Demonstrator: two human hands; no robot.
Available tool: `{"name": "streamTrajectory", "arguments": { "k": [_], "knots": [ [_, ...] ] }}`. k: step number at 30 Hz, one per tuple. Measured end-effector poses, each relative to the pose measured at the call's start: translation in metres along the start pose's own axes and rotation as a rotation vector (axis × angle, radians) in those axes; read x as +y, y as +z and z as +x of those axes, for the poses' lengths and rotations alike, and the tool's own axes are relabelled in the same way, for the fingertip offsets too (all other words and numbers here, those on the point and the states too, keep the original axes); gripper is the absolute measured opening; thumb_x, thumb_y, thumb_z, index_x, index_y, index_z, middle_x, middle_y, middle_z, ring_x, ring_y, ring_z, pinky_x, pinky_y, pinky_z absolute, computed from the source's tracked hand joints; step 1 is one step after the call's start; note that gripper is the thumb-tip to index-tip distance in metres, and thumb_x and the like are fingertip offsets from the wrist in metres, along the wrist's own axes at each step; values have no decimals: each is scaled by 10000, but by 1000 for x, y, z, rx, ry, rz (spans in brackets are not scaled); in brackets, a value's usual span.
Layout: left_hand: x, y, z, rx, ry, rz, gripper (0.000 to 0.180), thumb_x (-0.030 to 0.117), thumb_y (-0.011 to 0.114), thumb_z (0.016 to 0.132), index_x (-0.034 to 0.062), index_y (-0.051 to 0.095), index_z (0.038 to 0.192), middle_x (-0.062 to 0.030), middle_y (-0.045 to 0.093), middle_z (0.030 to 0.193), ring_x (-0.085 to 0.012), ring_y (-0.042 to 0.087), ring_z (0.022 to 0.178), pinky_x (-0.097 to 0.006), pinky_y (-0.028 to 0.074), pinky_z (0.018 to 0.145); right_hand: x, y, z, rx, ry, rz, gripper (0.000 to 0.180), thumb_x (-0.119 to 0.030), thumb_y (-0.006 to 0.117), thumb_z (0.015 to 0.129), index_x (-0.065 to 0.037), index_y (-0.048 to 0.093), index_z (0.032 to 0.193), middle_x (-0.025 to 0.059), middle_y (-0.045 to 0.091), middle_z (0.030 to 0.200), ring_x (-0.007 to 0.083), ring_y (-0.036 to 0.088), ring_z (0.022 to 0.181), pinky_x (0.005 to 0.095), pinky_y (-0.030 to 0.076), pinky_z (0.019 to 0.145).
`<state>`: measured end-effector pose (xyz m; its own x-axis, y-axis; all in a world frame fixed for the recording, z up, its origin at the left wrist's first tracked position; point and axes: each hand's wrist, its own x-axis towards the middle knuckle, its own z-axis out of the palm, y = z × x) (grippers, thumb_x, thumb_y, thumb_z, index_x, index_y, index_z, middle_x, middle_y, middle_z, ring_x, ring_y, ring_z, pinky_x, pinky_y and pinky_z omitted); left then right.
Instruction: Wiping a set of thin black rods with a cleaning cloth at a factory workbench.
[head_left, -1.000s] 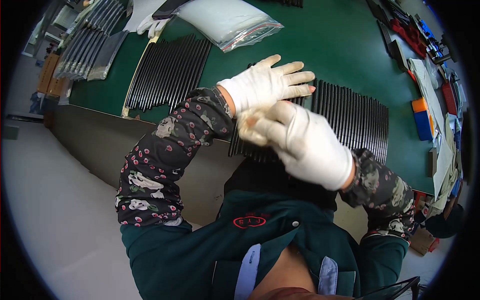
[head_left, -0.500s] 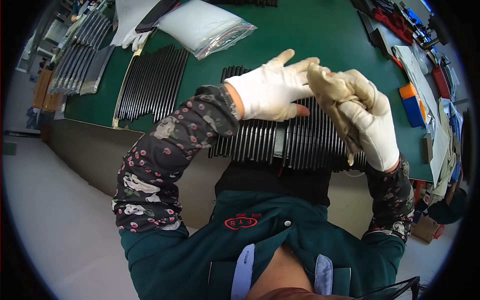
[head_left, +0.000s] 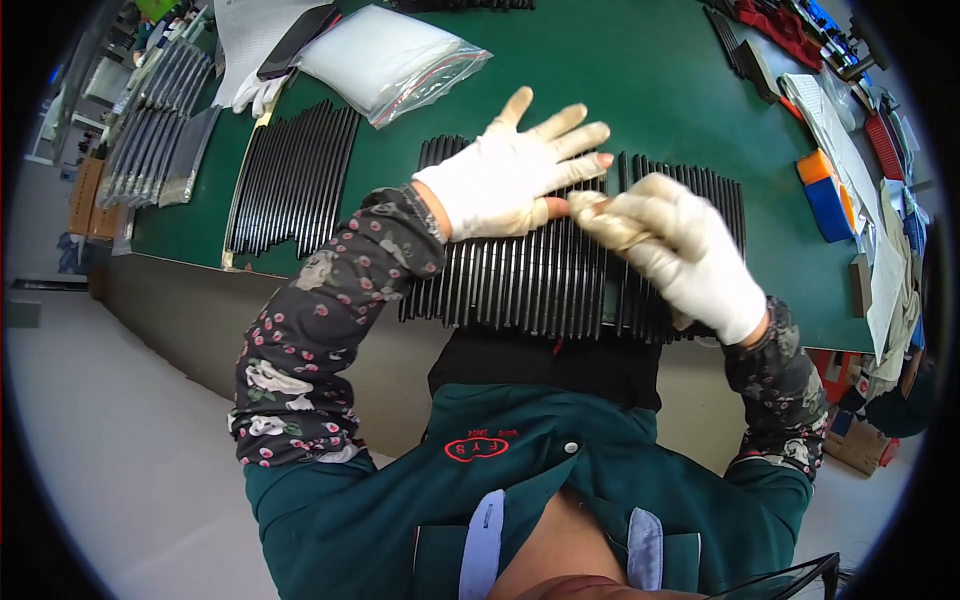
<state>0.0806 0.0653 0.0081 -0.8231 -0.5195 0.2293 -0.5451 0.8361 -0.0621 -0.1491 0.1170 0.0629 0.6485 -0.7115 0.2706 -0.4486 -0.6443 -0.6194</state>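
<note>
A row of slim black rods (head_left: 500, 290) lies side by side at the near edge of the green table, with a narrow gap partway along it. My left hand (head_left: 500, 185), in a white glove with bare thumb and fingertip showing, is spread open over the left part of the row. Gloved too, my right hand (head_left: 695, 255) is closed around a crumpled beige cloth (head_left: 612, 232) above the right part of the rods. The cloth bunches out by my left thumb, and a bit of it shows below the palm.
To the left lies another batch of black rods (head_left: 292, 180). Beyond it are a clear plastic bag of white material (head_left: 390, 60), a black phone-like object (head_left: 298, 42) and a white glove (head_left: 258, 95). An orange-and-blue block (head_left: 828, 197) stands at the right. Wrapped bundles (head_left: 160, 130) sit far left.
My right hand has moved left and down with the cloth, nearer to my left thumb. My left hand has shifted slightly left, its fingers more spread. The gap in the rods now shows further right.
</note>
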Motion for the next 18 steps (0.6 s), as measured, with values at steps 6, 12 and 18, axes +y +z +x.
{"name": "streamTrajectory", "arguments": {
  "k": [6, 12, 18],
  "knots": [
    [2, 0, -2, -56, -15, -93, 548, 352, 575, 913, 163, 449, 1412, -87, 359, 1524, -262, 352, 1407, -571, 250, 1133, -36, 45, -13, -421, -169, 131, 166, -145, 565, 859, -80, 613, 1004, 80, 609, 935, 282, 650, 821, 366, 536, 681],
    [-5, 7, -3, -10, 8, -7, 597, 299, 656, 861, 176, 450, 1408, -68, 360, 1521, -263, 359, 1400, -569, 267, 1131, -30, 32, 17, 3, -297, -70, 311, -49, 590, 779, -84, 630, 1085, 88, 586, 895, 291, 630, 760, 373, 538, 658],
    [4, 3, 3, -67, -45, -107, 586, 286, 643, 872, 184, 446, 1414, -60, 354, 1524, -259, 364, 1396, -556, 272, 1133, -43, 51, -7, -553, -375, 96, 145, -126, 563, 851, -108, 623, 983, 78, 603, 922, 266, 647, 788, 376, 536, 659]
  ]
}}
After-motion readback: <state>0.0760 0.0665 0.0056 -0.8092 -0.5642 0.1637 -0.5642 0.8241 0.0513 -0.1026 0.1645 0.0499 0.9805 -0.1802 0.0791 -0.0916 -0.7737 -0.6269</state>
